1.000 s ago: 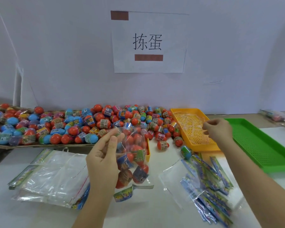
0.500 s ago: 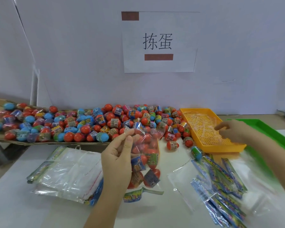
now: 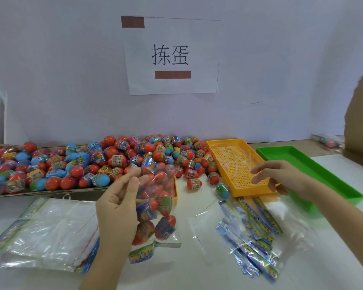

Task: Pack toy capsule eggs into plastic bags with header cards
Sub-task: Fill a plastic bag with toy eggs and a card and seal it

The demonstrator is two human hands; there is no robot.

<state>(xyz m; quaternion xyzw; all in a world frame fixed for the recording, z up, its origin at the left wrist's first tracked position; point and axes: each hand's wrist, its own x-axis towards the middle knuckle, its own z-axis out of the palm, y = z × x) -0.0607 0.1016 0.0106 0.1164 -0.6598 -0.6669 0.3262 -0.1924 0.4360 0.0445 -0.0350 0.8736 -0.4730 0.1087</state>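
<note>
Head view shows the white table [image 3: 187, 273], a long heap of capsule eggs [image 3: 113, 162] by the wall, the yellow tray [image 3: 249, 191] under the right hand [image 3: 281, 176], fingers loosely spread and gripping nothing, and the left hand [image 3: 117, 208] pinching the top of an egg-filled plastic bag [image 3: 157, 206] mid-table, a header card [image 3: 153, 251] just below it

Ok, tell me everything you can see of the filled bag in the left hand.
The bag is clear, thin plastic, filled with capsule eggs, mostly red with printed bands, some blue. The left hand pinches its upper end between thumb and fingers, so it hangs roughly upright in front of the egg pile. A colourful printed header card sits at its lower end, at or just above the white table; contact is unclear.
</note>
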